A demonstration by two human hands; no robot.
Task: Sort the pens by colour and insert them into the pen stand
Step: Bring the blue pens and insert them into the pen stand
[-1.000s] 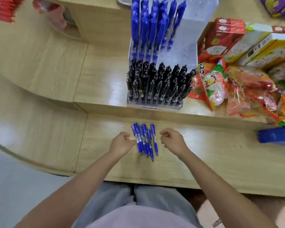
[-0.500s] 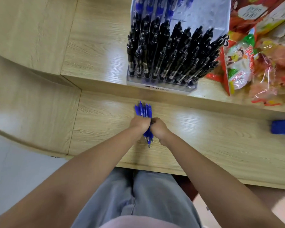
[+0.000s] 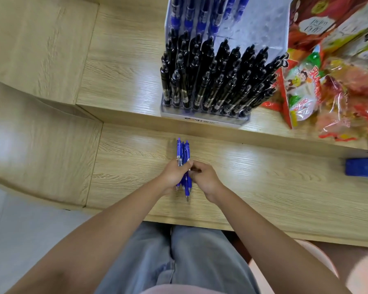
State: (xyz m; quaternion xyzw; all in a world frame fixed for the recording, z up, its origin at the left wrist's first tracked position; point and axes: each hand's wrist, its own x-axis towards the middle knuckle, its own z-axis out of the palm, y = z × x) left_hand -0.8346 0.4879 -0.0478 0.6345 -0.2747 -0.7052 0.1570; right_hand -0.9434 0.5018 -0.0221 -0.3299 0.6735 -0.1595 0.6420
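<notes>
A bundle of several blue pens (image 3: 183,152) sits gathered on the lower wooden counter (image 3: 263,187), caps pointing away from me. My left hand (image 3: 174,174) grips the bundle around its middle. My right hand (image 3: 204,177) pinches the same bundle from the right side. On the raised shelf behind stands the clear tiered pen stand (image 3: 204,119). Its front rows hold black pens (image 3: 217,77) and its upper rows hold blue pens (image 3: 200,15). The right part of the upper tier shows bare holes.
Snack packets (image 3: 327,92) and boxes (image 3: 348,28) crowd the shelf right of the stand. A blue box (image 3: 362,167) lies at the counter's right edge. A curved counter section (image 3: 40,134) runs along the left.
The loose blue pens lay spread between my hands; both hands closed in and gathered them into one tight bundle. The camera tilted down and moved closer.
</notes>
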